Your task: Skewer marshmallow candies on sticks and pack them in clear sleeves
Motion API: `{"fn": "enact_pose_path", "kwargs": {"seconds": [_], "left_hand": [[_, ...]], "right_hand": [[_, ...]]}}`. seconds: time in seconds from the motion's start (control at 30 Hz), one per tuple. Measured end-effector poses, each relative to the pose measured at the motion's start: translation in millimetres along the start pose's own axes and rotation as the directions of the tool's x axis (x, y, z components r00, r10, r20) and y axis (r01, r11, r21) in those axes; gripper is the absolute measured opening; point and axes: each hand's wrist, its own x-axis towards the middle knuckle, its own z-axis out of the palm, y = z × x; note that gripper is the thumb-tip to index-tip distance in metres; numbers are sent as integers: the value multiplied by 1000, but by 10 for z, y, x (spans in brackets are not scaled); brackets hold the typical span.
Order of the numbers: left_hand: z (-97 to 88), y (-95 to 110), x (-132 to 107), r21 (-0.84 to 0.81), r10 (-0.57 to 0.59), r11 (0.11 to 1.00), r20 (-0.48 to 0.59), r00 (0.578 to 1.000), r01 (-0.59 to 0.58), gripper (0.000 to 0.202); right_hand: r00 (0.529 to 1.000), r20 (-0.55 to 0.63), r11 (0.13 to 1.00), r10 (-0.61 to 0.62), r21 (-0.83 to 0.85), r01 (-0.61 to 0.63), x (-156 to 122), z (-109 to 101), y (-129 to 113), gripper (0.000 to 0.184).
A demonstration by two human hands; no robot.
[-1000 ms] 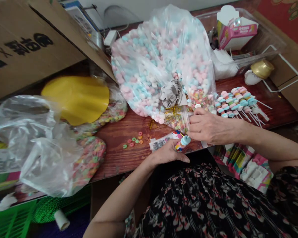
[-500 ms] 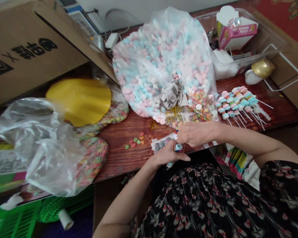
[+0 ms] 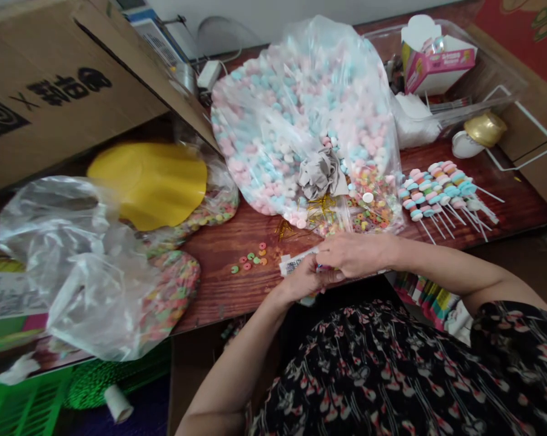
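Note:
Near the table's front edge, my left hand [image 3: 303,280] is closed around a candy skewer [image 3: 308,300], whose pale blue end shows below the palm. My right hand [image 3: 352,254] meets it from the right, fingers pinched together over the left thumb; what they grip is hidden. A small printed packet [image 3: 292,263] lies just behind the left hand. Beyond the right hand sits a bag of ring candies [image 3: 368,212], with gold twist ties [image 3: 321,211] beside it. A few loose ring candies [image 3: 250,259] lie to the left.
A large bag of pink, blue and white marshmallows [image 3: 300,109] fills the back. Finished-looking candy skewers [image 3: 441,191] lie at the right, before a clear plastic bin [image 3: 495,72]. A yellow sheet [image 3: 150,188], a clear bag [image 3: 100,272] and a cardboard box [image 3: 73,115] occupy the left.
My right hand has lowered slightly and closed in over the left thumb. The pale blue candy that showed between the hands is now covered. The view has shifted a little.

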Motion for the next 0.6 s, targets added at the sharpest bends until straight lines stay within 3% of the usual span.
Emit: {"fn": "enact_pose_path", "kwargs": {"seconds": [0.1, 0.2, 0.33, 0.43, 0.5, 0.57, 0.6], "left_hand": [[-35, 21, -14, -9, 44, 999, -47, 998, -44, 30], [-158, 111, -105, -156, 89, 983, -55, 995, -96, 36], [-244, 148, -188, -240, -2, 971, -52, 999, -10, 37], [-199, 68, -162, -289, -11, 956, -193, 981, -46, 38], [-159, 7, -134, -323, 2, 939, -343, 939, -120, 38], [-128, -33, -111, -342, 4, 919, -487, 874, -195, 39], [-113, -44, -101, -341, 7, 912, -544, 839, -229, 40]], "right_hand": [[996, -88, 999, -23, 22, 25, 2, 104, 6, 14], [991, -134, 1000, 15, 9, -13, -51, 36, 95, 11], [982, -189, 1000, 18, -18, -22, -29, -22, 204, 14], [948, -317, 999, -6, 42, 20, 52, 89, 248, 15], [857, -503, 985, 109, 173, -23, 75, 192, 258, 15], [675, -654, 920, 340, 381, -94, 68, 298, 234, 15], [585, -677, 871, 447, 479, -111, 63, 353, 206, 16]]}}
